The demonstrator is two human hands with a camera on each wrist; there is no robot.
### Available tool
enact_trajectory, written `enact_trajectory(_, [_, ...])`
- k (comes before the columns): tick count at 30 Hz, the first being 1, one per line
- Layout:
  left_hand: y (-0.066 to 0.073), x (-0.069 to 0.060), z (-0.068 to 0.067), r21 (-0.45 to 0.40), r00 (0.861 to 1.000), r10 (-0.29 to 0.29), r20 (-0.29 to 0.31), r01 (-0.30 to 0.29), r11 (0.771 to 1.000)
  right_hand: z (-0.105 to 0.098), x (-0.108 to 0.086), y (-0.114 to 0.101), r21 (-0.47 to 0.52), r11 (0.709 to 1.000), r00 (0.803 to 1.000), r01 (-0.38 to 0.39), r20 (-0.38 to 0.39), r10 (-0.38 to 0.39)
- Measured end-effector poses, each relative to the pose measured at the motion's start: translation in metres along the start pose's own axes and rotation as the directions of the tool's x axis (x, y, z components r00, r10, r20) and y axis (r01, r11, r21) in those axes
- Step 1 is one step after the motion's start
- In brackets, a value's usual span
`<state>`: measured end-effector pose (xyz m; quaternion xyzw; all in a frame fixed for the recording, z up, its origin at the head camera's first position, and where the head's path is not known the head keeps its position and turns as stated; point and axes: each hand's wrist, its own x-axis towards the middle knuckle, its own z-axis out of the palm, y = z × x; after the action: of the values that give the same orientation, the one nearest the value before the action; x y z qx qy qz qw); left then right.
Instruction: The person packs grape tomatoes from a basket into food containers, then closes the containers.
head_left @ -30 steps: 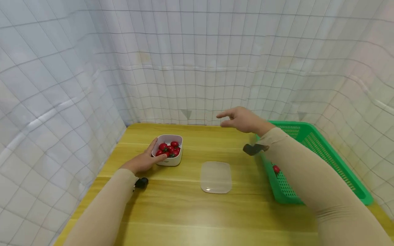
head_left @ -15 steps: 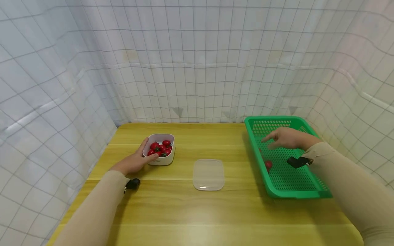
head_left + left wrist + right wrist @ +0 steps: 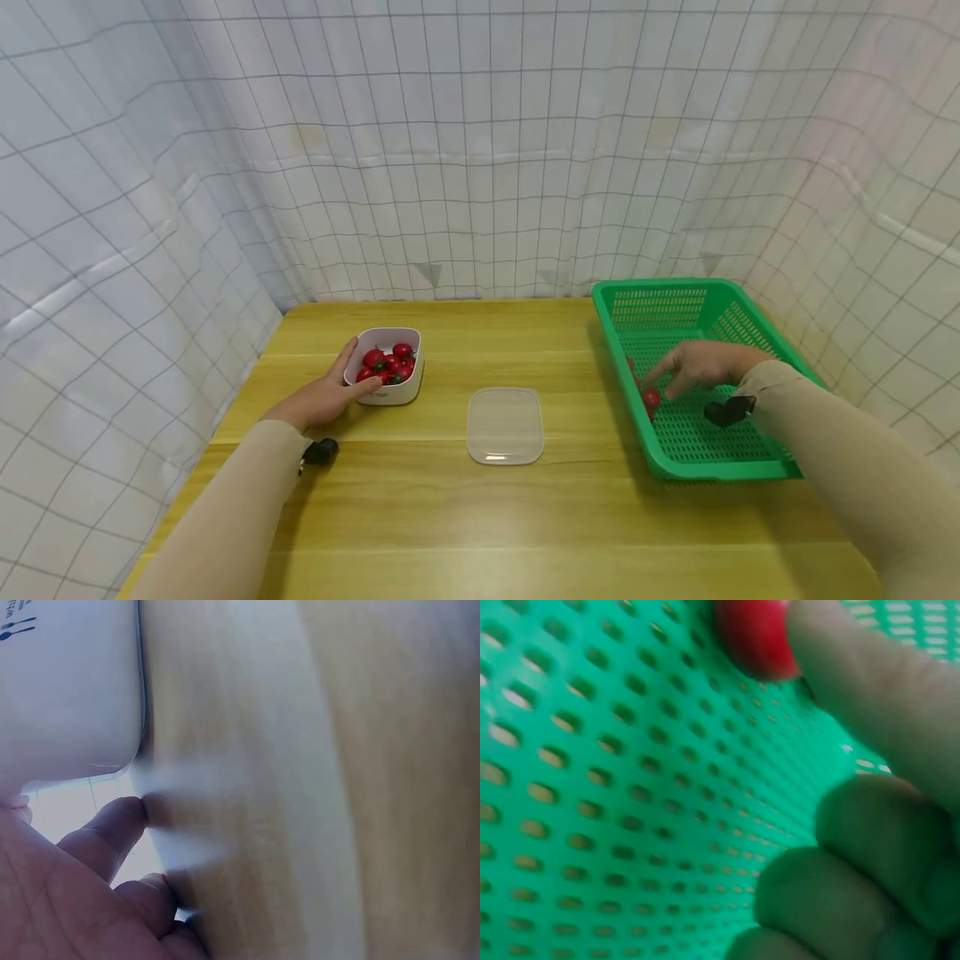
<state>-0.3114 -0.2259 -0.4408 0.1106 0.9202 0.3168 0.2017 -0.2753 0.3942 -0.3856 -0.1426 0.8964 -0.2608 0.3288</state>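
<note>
**Right hand at basket tomatoes, contact unclear**

Right hand [image 3: 701,364] is inside the green basket [image 3: 723,472], thumb and index apart; other fingers bent in wrist view. Nearest red tomato [image 3: 652,397] sits by the basket's left wall, cut off by the wrist frame's top edge and partly behind a digit; can't tell if touching. More red beside it, half hidden.

Left hand [image 3: 318,402] spread round the white container [image 3: 392,395], thumb over the tomatoes [image 3: 392,363] inside, so count's uncertain. Container's printed mark [image 3: 16,628] is cropped.
</note>
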Motion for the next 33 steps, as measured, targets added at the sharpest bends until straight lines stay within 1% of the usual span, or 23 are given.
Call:
enact_trajectory(2, [-0.001,0.0,0.0,-0.003,1.0,0.0,-0.002,0.0,1.0,0.002,0.003,0.003,-0.016,1.0,1.0,0.009,-0.002,-0.009])
enact_trajectory(5, [-0.001,0.0,-0.001,-0.004,1.0,0.002,-0.007,-0.002,1.0,0.003,0.006,0.006,-0.058,0.997,0.999,0.05,-0.016,-0.051])
enact_trajectory(7, [-0.001,0.0,-0.001,-0.007,1.0,0.002,-0.008,-0.002,1.0,0.005,0.008,0.008,-0.07,0.995,0.997,0.072,-0.024,-0.074])
enact_trajectory(9, [-0.001,0.001,-0.001,-0.004,1.0,-0.001,-0.007,0.001,1.0,0.007,0.01,0.01,-0.073,0.994,0.996,0.077,-0.032,-0.079])
enact_trajectory(15, [-0.001,0.002,-0.001,-0.014,1.0,-0.009,-0.003,0.009,1.0,0.01,0.013,0.012,-0.111,0.991,0.996,0.071,-0.046,-0.076])
enact_trajectory(25, [-0.003,0.003,-0.001,-0.023,1.0,-0.016,0.0,0.016,1.0,0.012,0.016,0.016,-0.034,0.998,0.997,0.056,-0.053,-0.057])
enact_trajectory(30, [-0.002,0.001,-0.001,-0.019,1.0,-0.022,0.002,0.022,1.0,0.012,0.015,0.015,-0.04,0.998,0.997,0.041,-0.067,-0.044])
enact_trajectory(33, [0.0,0.0,-0.001,-0.009,1.0,-0.025,0.004,0.025,1.0,0.013,0.015,0.017,-0.064,0.998,0.996,0.029,-0.086,-0.034])
